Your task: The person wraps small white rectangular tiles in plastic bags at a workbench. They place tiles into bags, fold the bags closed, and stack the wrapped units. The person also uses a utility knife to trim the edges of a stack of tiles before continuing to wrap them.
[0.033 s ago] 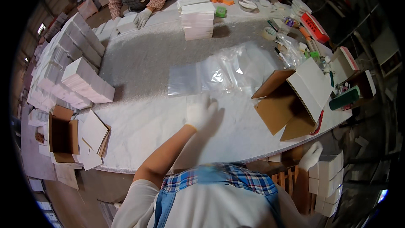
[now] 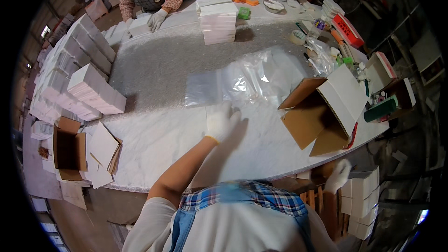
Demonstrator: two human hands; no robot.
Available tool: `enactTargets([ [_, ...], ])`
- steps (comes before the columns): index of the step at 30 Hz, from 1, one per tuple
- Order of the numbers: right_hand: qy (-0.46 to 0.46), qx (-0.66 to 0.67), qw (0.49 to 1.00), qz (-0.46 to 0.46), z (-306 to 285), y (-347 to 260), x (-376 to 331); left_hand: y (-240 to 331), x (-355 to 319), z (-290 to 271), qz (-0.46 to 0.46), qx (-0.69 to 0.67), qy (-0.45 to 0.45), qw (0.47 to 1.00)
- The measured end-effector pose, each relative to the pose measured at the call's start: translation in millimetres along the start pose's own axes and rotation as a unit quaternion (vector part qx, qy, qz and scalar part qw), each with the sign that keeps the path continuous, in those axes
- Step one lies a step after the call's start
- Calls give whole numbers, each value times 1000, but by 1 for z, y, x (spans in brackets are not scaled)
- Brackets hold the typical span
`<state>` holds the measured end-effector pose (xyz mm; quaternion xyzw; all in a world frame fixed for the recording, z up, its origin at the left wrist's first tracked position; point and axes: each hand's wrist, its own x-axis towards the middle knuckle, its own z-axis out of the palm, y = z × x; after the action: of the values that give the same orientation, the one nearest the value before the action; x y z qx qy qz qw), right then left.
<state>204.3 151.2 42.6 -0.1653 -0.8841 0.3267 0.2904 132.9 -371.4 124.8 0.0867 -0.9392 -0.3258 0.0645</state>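
Note:
My left hand [image 2: 224, 120], in a white glove, is over the near part of the pale tabletop [image 2: 161, 144], just short of a clear plastic bag [image 2: 205, 87]. Its fingers are bent, and a pale flat edge shows along them; white against white, I cannot make out what it is. More clear plastic bags [image 2: 261, 77] lie crumpled beyond. Off the table's near right edge is my gloved right hand [image 2: 338, 175], its fingers curled and nothing visible in them. Beside it stand stacked white boxes [image 2: 361, 193].
An open cardboard box [image 2: 308, 123] lies on its side at the right. Stacked white tiles [image 2: 95, 91] line the left, above another open carton [image 2: 70, 149]. A further tile stack [image 2: 218, 23] stands at the back. Two co-workers with gloved hands [image 2: 157, 19] are across the table.
My right hand has shifted slightly left and down, away from the stacked white boxes. My left hand stays nearly in place.

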Motion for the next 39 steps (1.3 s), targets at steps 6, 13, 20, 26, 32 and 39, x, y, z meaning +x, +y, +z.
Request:
enactTargets([
  [6,-255,-12,915,-312,49,-182,-96,-33,19,31,-1,-48,18,999],
  [13,-350,-34,893,-281,169,-326,-79,-44,-32,-5,-68,-50,121,989],
  [20,-350,-165,863,-326,248,-394,-32,-84,-98,-54,-120,-81,126,981],
  [26,-363,-243,888,-145,328,-353,18,-122,-146,-75,-131,-92,138,977],
  [32,-359,-225,902,-79,330,-347,50,-151,-162,-88,-166,-118,189,961],
  [39,-242,-197,928,-203,347,-335,50,-163,-157,-100,-162,-155,158,962],
])
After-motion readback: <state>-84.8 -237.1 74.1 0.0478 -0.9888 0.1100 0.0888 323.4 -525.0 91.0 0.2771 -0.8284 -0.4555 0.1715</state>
